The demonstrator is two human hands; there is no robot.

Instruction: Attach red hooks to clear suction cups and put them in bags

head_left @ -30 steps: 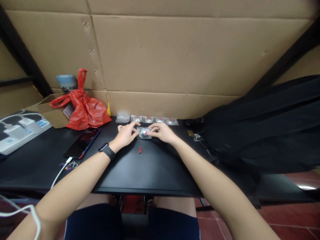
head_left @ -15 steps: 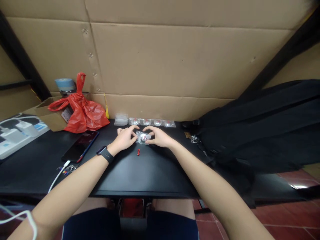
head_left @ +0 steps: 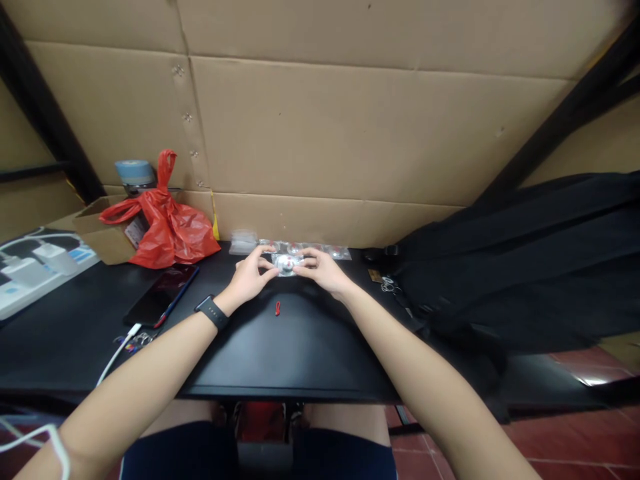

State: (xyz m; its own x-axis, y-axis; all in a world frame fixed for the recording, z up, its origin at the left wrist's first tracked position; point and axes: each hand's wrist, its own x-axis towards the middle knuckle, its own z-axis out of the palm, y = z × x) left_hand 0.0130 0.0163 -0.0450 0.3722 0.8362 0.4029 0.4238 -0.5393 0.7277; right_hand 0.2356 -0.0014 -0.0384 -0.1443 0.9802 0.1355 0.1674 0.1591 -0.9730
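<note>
My left hand and my right hand both pinch a small clear plastic packet with a round silver and red item inside, held just above the black table. A black watch is on my left wrist. Behind the packet, a row of similar clear packets lies along the cardboard wall. A small red piece lies on the table just below my hands.
A red plastic bag and an open cardboard box sit at the back left, with a blue-lidded jar behind. A phone with a cable lies left of my arm. A power strip is at far left. Black fabric covers the right.
Both hands carried the packet a little farther from me, toward the row of packets by the wall. The red piece stayed on the table.
</note>
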